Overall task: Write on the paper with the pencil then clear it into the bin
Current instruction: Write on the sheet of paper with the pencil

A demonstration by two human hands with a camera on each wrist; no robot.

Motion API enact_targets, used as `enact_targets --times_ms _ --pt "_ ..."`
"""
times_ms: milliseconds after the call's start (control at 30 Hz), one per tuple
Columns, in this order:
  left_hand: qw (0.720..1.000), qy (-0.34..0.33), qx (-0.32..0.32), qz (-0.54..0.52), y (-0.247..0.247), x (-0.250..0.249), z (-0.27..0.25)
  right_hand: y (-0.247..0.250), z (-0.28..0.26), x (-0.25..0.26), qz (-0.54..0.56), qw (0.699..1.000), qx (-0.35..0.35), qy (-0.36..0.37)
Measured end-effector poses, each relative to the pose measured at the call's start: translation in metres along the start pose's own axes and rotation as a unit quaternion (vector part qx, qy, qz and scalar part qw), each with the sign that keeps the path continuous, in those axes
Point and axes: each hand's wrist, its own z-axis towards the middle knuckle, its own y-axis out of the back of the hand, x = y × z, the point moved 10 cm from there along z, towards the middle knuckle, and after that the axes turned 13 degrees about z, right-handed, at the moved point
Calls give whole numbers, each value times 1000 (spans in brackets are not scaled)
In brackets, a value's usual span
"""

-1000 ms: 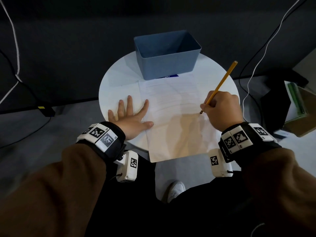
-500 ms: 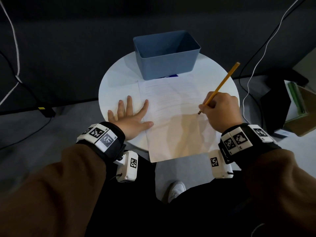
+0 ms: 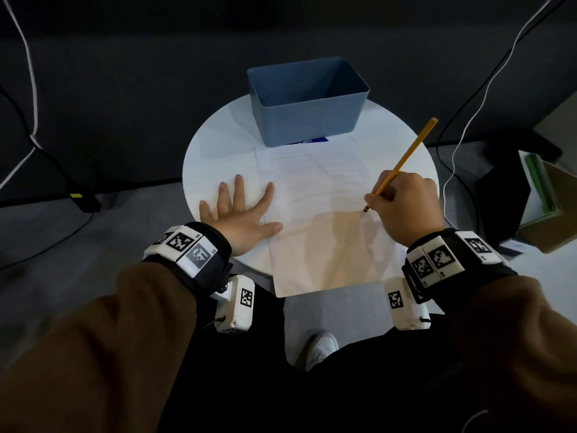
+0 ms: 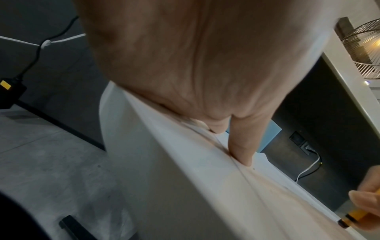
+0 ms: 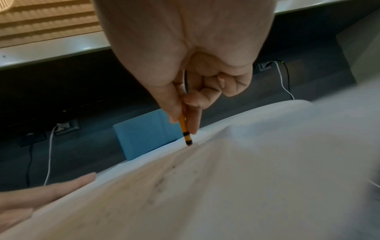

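pencil [image 3: 402, 162] tip on paper [image 3: 321, 220], pinched by right hand [image 3: 406, 207]

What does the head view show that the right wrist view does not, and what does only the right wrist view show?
Only the head view: the whole round white table, the open top of the blue plastic bin and both tagged wristbands. Only the right wrist view: slatted blinds and wall sockets behind. Both: the right hand gripping the yellow pencil, tip on the white paper sheet, left hand flat.
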Motion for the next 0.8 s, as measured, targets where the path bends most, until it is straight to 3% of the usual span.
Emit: enact_targets --times_ms 100,300,567,800 --pt "1000 -2 -2 1 1 -1 0 -1 -1 7 13 1000 3 8" --pt "1000 -6 -7 -7 1 -1 -2 -46 -12 45 51 993 74 81" --pt "1000 -1 -4 -5 1 -1 -1 -44 -7 40 9 995 70 64" --pt "999 3 -4 -35 3 0 -2 -88 -22 78 51 982 142 116"
